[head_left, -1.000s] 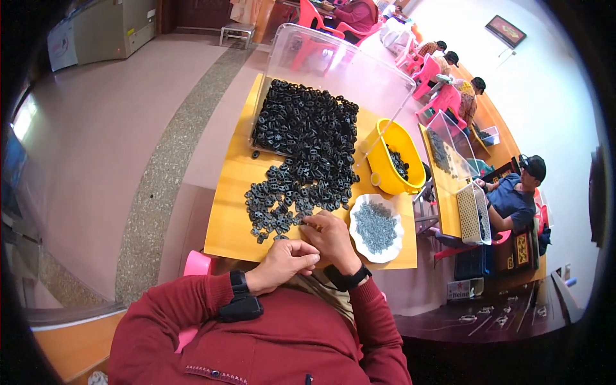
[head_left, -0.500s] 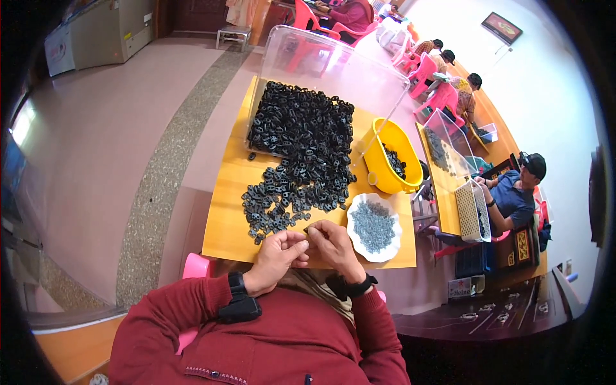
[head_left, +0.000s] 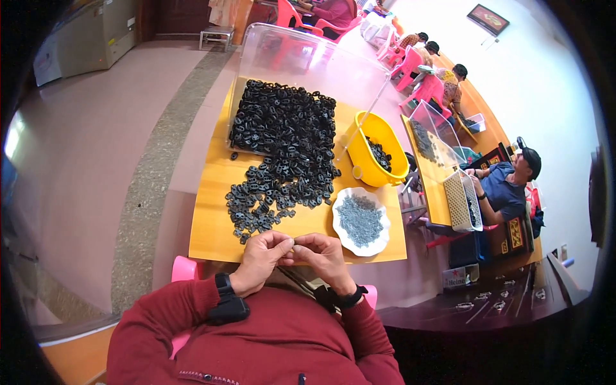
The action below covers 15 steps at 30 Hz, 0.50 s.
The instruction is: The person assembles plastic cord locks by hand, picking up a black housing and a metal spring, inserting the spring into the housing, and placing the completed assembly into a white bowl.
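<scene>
The yellow counter carries everything close to the person, and by the look of it far more is left than done: most of the stock lies loose. At its far end a clear bin holds a deep heap of black pieces, which runs out of the bin and thins into a scatter on the near left of the wood. At the right side, the yellow tub holds a much smaller heap of black pieces, likely the share already dealt with, though whether they differ from the loose ones cannot be told. Just nearer, the scalloped white dish is well filled with tiny grey bits, so plenty of those seem left too. At the near edge, between the scatter and the dish, the left hand and right hand meet tip to tip. The fingers of both are pinched together with next to no gap; whether a black piece or grey bit sits between them is too small and hidden to tell.
</scene>
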{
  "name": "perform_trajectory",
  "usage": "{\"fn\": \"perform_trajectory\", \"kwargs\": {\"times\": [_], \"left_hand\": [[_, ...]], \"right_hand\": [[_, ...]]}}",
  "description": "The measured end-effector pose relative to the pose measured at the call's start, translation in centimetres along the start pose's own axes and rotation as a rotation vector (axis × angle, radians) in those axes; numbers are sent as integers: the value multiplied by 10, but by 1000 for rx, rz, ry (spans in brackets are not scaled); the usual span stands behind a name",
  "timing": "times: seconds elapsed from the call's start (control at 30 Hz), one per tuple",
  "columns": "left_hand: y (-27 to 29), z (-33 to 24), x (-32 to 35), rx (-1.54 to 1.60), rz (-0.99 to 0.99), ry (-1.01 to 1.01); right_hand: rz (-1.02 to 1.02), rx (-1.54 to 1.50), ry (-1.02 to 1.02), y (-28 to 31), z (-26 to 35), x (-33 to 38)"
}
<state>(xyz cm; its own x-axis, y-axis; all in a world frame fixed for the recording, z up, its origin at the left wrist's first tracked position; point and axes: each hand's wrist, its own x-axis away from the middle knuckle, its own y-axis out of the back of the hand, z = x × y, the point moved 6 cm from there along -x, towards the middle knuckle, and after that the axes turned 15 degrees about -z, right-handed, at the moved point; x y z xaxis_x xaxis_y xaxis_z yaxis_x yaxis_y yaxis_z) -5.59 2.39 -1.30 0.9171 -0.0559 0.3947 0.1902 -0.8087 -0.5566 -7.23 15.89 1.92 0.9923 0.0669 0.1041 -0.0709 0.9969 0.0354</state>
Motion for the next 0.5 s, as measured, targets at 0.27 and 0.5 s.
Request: {"fn": "perform_trajectory", "kwargs": {"times": [0.27, 0.5], "left_hand": [[3, -1, -1, 26, -32, 19], [2, -2, 1, -3, -34, 19]], "right_hand": [[-340, 558, 459, 67, 36, -8], [-366, 988, 477, 109, 38, -24]]}}
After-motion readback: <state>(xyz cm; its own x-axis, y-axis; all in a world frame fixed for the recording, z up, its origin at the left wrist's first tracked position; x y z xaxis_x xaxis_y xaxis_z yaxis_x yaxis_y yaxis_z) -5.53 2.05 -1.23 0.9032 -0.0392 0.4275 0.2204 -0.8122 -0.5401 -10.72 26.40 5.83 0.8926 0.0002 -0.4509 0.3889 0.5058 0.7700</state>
